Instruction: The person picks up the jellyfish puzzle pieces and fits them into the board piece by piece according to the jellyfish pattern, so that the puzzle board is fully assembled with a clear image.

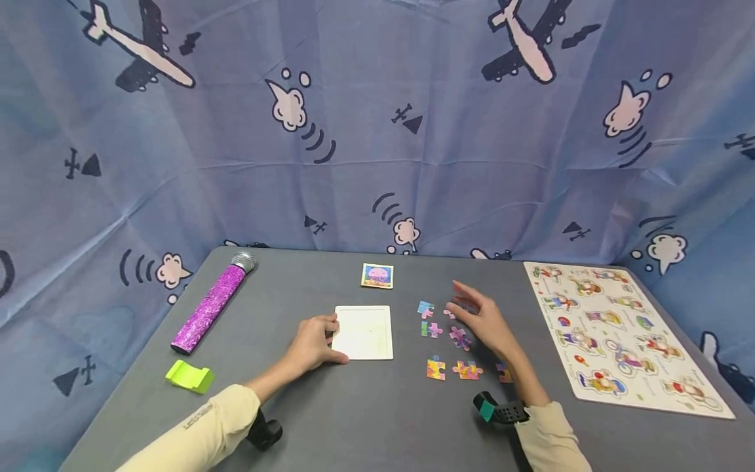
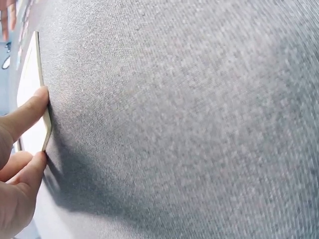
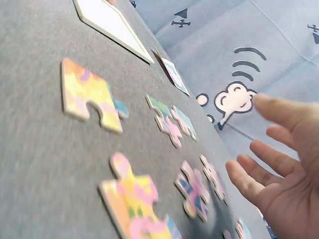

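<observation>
A square white puzzle tray (image 1: 362,333) with a thin raised border lies on the table. My left hand (image 1: 312,342) holds it at the left side, the thumb at the near left corner and the fingertips (image 2: 41,158) on its edge. To the right, several colourful jigsaw pieces (image 1: 436,368) lie in loose rows. Above the far pieces hovers my right hand (image 1: 485,321), fingers spread and slightly bent. Nothing shows between its fingers in the right wrist view, where a yellow-pink piece (image 3: 132,196) lies nearby. Part of one piece is hidden under the right forearm.
Behind the tray lies a small picture card (image 1: 377,276) with a pink figure. A purple glittery microphone (image 1: 212,305) and a lime-green block (image 1: 190,377) are at the left. At the right is a large picture board (image 1: 625,337). A blue patterned curtain (image 1: 354,131) hangs behind the table.
</observation>
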A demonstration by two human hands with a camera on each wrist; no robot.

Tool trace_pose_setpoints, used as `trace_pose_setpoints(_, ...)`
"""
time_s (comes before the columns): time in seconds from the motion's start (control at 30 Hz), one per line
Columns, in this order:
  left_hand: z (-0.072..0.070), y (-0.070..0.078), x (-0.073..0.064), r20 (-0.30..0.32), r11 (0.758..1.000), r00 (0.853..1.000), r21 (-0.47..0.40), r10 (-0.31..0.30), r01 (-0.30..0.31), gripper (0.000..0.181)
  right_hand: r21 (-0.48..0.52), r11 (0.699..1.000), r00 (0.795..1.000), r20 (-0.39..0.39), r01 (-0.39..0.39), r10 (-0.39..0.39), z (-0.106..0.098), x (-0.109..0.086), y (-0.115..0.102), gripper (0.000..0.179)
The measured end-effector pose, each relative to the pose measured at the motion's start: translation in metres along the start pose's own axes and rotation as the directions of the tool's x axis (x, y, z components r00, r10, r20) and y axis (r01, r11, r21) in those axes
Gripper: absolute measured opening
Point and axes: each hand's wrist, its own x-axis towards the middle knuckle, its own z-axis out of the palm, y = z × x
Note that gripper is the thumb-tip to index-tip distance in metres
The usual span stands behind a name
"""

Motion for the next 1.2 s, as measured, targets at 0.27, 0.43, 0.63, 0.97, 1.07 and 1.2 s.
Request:
trace_pose_setpoints(0.27,0.000,-0.001,0.000,0.011,0.999,1.000,-0.051,0.016,-0.015,0.040,-0.034,0.999,1.000,-0.001,-0.006,0.006,0.008,0.013,0.003,0.048)
trace_pose_setpoints(0.43,0.002,-0.004,-0.002,0.019,0.995,1.000,-0.100,-0.015,0.017,0.064,-0.097,0.995,1.000,0.001,0.025,-0.025,0.009,0.021,0.009,0.043)
trace_pose_setpoints(0.63,0.002,-0.007,-0.004,0.007,0.990,1.000,-0.140,-0.024,0.025,0.065,-0.174,0.983,0.998,0.043,0.055,-0.048,0.011,0.030,0.012,0.039)
trace_pose_setpoints(0.97,0.005,-0.013,-0.005,0.000,0.965,0.999,-0.258,-0.050,0.049,0.060,-0.217,0.973,0.994,0.090,0.077,-0.059,0.018,0.037,0.014,0.030)
trace_pose_setpoints(1.07,0.005,-0.014,-0.005,0.004,0.952,0.998,-0.298,-0.069,0.067,0.061,-0.211,0.971,0.992,0.081,0.110,-0.095,0.019,0.039,0.015,0.025)
trace_pose_setpoints(1.2,0.004,-0.013,-0.004,0.018,0.940,0.996,-0.330,-0.086,0.087,0.062,-0.220,0.969,0.993,0.073,0.109,-0.096,0.019,0.041,0.014,0.023)
